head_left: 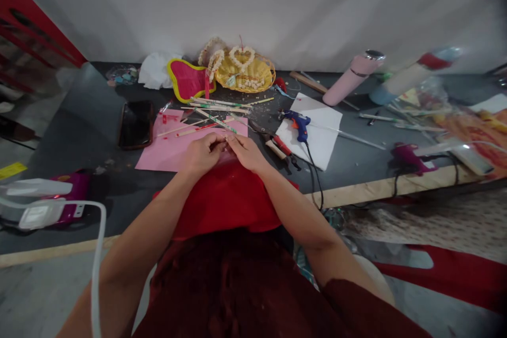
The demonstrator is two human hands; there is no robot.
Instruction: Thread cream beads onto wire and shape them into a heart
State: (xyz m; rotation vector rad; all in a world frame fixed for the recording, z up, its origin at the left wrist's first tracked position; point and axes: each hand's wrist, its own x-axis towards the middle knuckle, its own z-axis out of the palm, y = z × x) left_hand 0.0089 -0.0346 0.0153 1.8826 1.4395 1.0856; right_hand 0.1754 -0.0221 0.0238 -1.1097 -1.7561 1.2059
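Observation:
Both hands meet above the near edge of a pink sheet of paper. The fingers of my left hand are curled into a pinch. Against its fingertips, my right hand is closed too, thumb and fingers pressed together. Whatever lies between them is too small and hidden to name. Just beyond the hands, several thin printed paper sticks lie across the pink paper. A red cloth spreads below my wrists. To the right of my right hand are pliers with red handles.
A blue glue gun rests on white paper, its cord trailing over the table edge. A phone lies at left. Behind stand a wicker basket with a beaded heart and a pink bottle. A purple-and-white device sits near left.

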